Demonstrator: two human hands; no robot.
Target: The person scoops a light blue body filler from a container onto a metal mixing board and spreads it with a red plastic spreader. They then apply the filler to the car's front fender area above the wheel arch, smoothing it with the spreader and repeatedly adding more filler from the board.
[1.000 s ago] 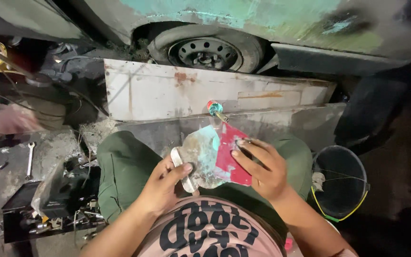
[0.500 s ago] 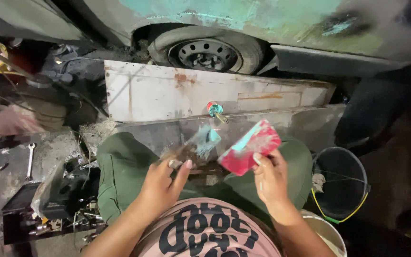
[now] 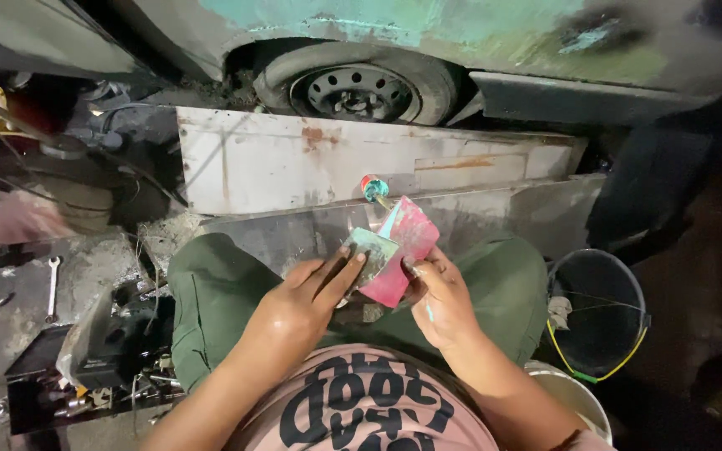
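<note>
Pink-red flat plastic spreader card (image 3: 401,250), smeared w/ filler, pinched in right hand (image 3: 438,299): thumb on its near face, fingers behind, card tilted up and leftward from that hand. Left hand (image 3: 298,305) clamps a small grey-green flat scraper blade (image 3: 371,250) between thumb and forefinger; blade edge lies against card's left face, touching. Both hands close together above lap, green trousers (image 3: 211,292) under them. Just beyond card: screwdriver w/ red-teal handle (image 3: 373,189), upright, tip hidden. Farther ahead of hands: rusty white sheet-metal panel (image 3: 294,159), then car wheel (image 3: 357,90). Right of right hand: black bucket w/ yellow bail (image 3: 599,321). Left of left hand: spanner (image 3: 52,288) on floor.
</note>
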